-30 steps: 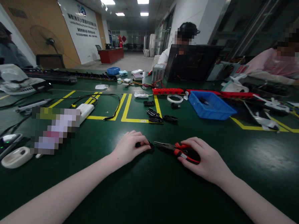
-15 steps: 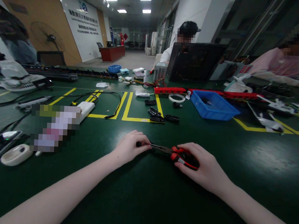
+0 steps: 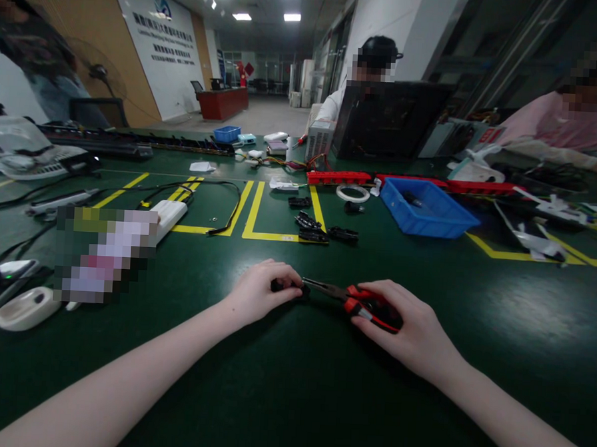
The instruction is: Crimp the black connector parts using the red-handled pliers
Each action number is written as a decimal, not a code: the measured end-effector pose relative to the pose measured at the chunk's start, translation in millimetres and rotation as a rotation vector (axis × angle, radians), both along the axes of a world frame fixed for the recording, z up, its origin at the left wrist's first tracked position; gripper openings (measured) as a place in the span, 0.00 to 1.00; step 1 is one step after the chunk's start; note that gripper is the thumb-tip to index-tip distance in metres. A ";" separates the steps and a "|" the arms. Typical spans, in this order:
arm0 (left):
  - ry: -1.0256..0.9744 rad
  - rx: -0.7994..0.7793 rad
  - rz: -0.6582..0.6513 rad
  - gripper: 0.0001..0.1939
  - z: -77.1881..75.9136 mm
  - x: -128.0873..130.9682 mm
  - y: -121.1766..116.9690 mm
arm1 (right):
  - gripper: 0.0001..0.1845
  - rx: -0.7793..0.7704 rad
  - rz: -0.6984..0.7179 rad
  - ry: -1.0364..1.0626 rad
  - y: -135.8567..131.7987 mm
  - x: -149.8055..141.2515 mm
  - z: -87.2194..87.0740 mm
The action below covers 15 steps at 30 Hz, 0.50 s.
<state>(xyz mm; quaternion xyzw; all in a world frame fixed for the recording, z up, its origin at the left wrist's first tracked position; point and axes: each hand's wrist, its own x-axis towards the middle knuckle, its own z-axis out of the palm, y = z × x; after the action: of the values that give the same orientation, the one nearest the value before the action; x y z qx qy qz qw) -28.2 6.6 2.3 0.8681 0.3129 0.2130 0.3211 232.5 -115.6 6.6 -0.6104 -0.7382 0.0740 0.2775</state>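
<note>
My left hand lies on the green table with its fingers curled round a small black part. My right hand grips the red-and-black handles of needle-nose pliers. The pliers' thin jaws point left and their tip meets the black part at my left fingertips. Both forearms rest low over the table's near side.
Several loose black parts lie inside yellow floor-tape lines beyond my hands. A blue bin, a white tape ring and red strips sit further back. A white power strip and cables lie left. People sit at the far side.
The pliers' jaws moved left from a small gap to touch the black part in my left hand. The camera shifted slightly; my hands stayed in about the same place.
</note>
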 end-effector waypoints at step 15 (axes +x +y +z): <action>-0.037 -0.063 -0.019 0.04 -2.2 0.0 3.1 | 0.22 -0.001 0.041 -0.020 -0.9 -1.0 -0.1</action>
<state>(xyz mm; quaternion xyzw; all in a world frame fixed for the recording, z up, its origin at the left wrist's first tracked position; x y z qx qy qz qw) -28.2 9.7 0.2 0.8565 0.3051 0.2161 0.3559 231.5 -116.5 6.5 -0.5959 -0.7532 0.0739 0.2684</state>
